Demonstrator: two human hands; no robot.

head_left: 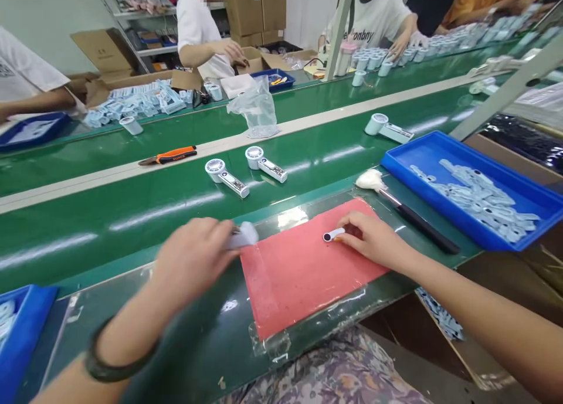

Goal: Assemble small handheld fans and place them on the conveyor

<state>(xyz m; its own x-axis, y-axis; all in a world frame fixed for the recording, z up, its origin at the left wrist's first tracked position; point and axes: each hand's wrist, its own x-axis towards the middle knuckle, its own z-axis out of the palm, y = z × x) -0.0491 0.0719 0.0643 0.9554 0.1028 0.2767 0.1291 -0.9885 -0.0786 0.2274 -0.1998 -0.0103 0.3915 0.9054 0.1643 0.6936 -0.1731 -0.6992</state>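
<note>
While my right hand (373,240) is pinching a pale strip (336,234) over the right half of a red mat (299,275), my left hand (189,263), blurred, is gripping a pale piece (244,236) near the mat's far left corner. The strip is lying to the right of my left hand and apart from it; its long axis is running sideways at a slight slant, its dark round end facing left. Whether it is touching the mat, I cannot tell.

At my near left, a blue bin (34,313) is holding pale parts (6,319), partly out of view. Just beyond my right hand, a black-handled tool (424,225) with a white wad on its tip is lying beside the mat. Past it, a blue tray (424,149) is holding a loose pile of pale strips (484,202).

Farther off, on the green belt (162,207), two small fans (227,178) (266,164) are lying side by side, with orange pliers (171,155) and a clear bag (259,114) beyond. Across the belt, a cardboard box (103,52) is holding heaped pale blue parts (136,102), and co-workers are busying their hands.
</note>
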